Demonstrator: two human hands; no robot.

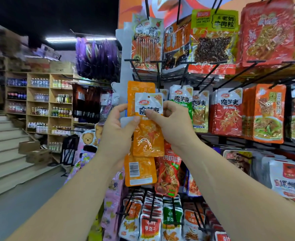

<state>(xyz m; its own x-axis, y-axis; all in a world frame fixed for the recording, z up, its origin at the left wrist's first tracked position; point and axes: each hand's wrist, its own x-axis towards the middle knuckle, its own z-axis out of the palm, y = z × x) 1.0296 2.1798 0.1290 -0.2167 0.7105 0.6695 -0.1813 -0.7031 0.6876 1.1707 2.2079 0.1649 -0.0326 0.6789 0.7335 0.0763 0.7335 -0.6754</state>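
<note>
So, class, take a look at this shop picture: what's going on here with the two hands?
A person stands at a shop display of hanging snacks. The left hand and the right hand together pinch an orange snack packet near its white top, held up in front of the pegs. Its hang hole looks free of any peg. A second orange packet sits behind it, barcode side showing. Similar packets hang just to the right.

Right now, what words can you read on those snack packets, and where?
"VEGETARIAN MEAT": yellow-green packet, top row.
"魔芋爽": red packet, middle row.
"螺蛳粉": white packet, lower right.
Partly covered: title on the front orange packet.
Too small: barcode print on the back orange packet.
</note>
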